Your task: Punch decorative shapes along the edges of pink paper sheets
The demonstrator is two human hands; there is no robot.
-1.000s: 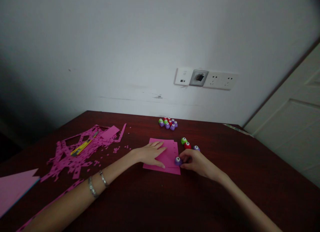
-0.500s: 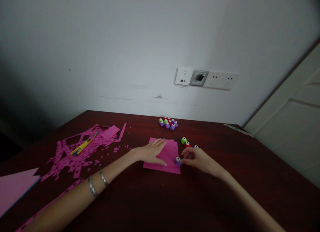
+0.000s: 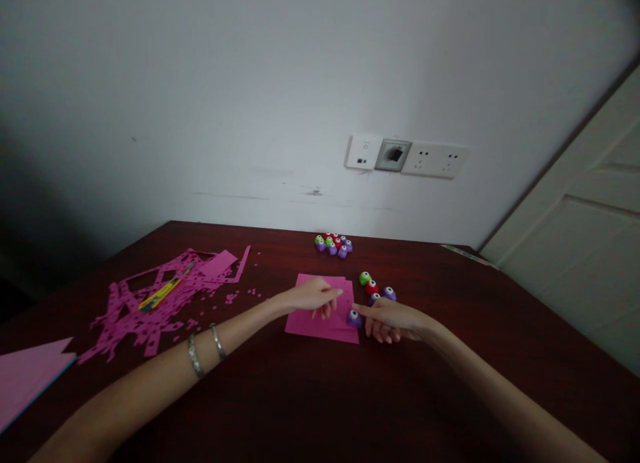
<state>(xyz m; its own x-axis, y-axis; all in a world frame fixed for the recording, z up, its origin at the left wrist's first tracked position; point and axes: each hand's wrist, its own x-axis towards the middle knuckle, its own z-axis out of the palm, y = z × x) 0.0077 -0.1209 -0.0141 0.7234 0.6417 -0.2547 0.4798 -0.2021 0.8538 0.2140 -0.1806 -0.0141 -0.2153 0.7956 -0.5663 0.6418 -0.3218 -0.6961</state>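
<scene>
A stack of pink paper squares point(image 3: 320, 326) lies on the dark table in front of me. Above it hovers my left hand point(image 3: 315, 295), thumb stretched to the right, fingers loosely bent and holding nothing. A small purple craft punch point(image 3: 355, 318) with a white top sits at the paper's right edge. My right hand point(image 3: 393, 318) is beside it, its thumb reaching to the punch's top; whether it presses is unclear. The other fingers hang bent below, apart from the punch. Just behind stand a green punch point(image 3: 365, 278), a red punch point(image 3: 371, 288) and a purple punch point(image 3: 389, 294); another is partly hidden.
Several more punches point(image 3: 332, 248) cluster near the wall. At left lie punched pink paper scraps point(image 3: 125, 323) with a yellow utility knife point(image 3: 163, 294) on top. Light pink sheets point(image 3: 30, 376) rest at the near left. Wall sockets point(image 3: 435, 160) are above the table.
My left hand has lifted from lying flat on the paper and its fingers have bent. My right hand has let go of its pinch on the purple punch and turned thumb-up.
</scene>
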